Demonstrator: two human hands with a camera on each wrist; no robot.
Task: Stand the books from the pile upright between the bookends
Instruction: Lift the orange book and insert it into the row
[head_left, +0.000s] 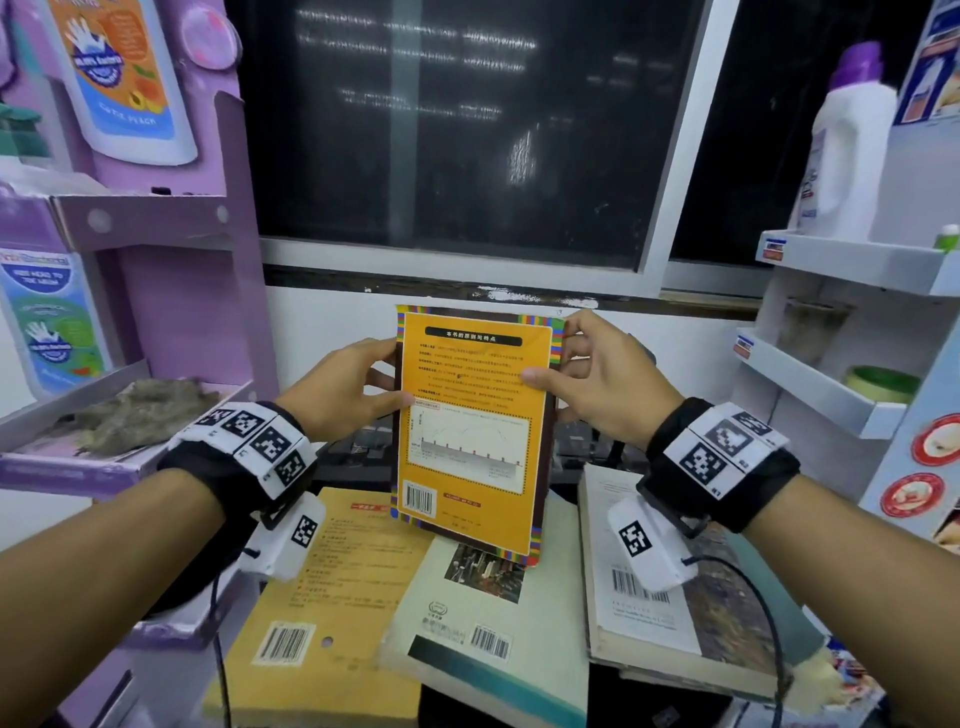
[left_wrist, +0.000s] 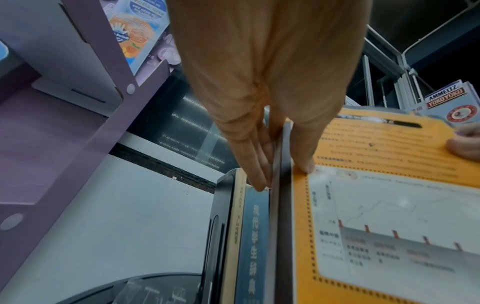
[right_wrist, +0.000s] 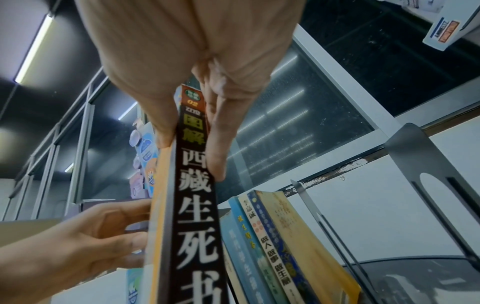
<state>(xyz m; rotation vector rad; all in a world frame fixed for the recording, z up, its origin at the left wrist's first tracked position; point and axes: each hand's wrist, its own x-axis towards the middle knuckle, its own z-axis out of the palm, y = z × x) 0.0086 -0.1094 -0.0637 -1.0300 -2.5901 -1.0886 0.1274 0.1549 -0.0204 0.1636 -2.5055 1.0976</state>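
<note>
I hold an orange book (head_left: 472, 415) upright above the pile, its back cover facing me. My left hand (head_left: 395, 374) grips its left edge, thumb on the cover and fingers behind. My right hand (head_left: 550, 358) pinches the spine side; the dark brown spine (right_wrist: 194, 205) shows in the right wrist view. Behind the book stand a beige book and a blue book (left_wrist: 255, 236) against a black bookend (left_wrist: 221, 226). More upright books (right_wrist: 272, 236) lean near a grey metal bookend (right_wrist: 428, 174). The pile has a yellow book (head_left: 332, 597), a pale book (head_left: 483, 623) and a thick book (head_left: 649, 597).
A purple cardboard display shelf (head_left: 156, 322) stands close on the left, with a brown lump on one tier. White shelves (head_left: 831, 395) with a detergent bottle (head_left: 841, 145) stand on the right. A dark window and white wall are behind.
</note>
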